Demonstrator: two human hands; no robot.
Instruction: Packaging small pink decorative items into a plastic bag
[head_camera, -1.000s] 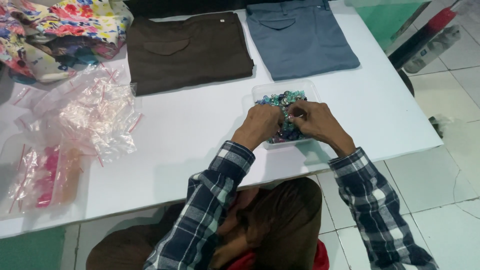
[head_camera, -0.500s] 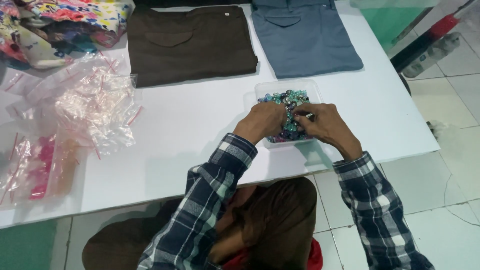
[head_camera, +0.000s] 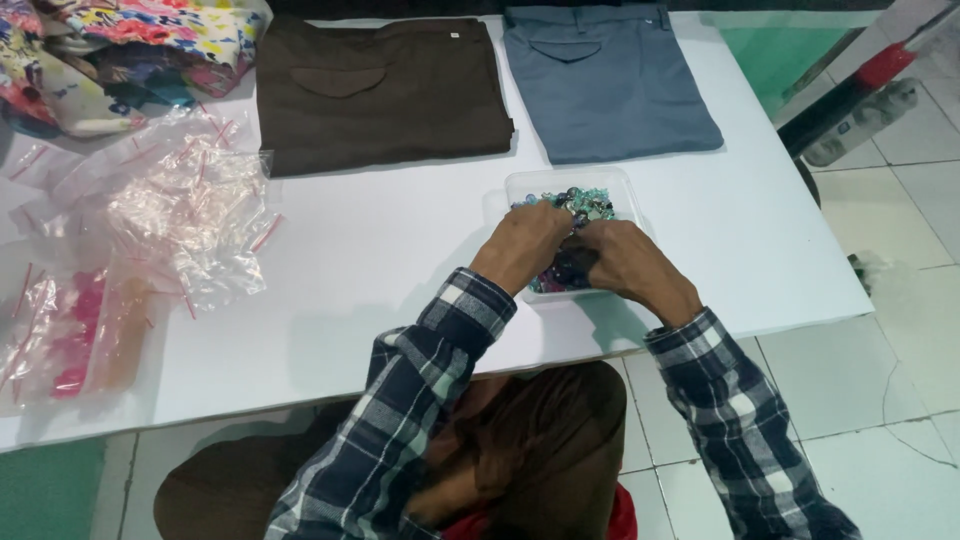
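Our left hand (head_camera: 525, 245) and right hand (head_camera: 625, 260) dig in the clear box (head_camera: 525, 185) of little colored beads (head_camera: 590, 205) near the table (head_camera: 400, 250) edge, fingers hidden, so a bump could spill them.

The person wears a long-sleeved checked flannel shirt in dark navy, grey-green and white, its cuffs buttoned close at both wrists. The left sleeve (head_camera: 420, 380) and the right sleeve (head_camera: 745, 410) show the same plaid. Brown trousers (head_camera: 545, 430) cover the knees, with a red strip below them.
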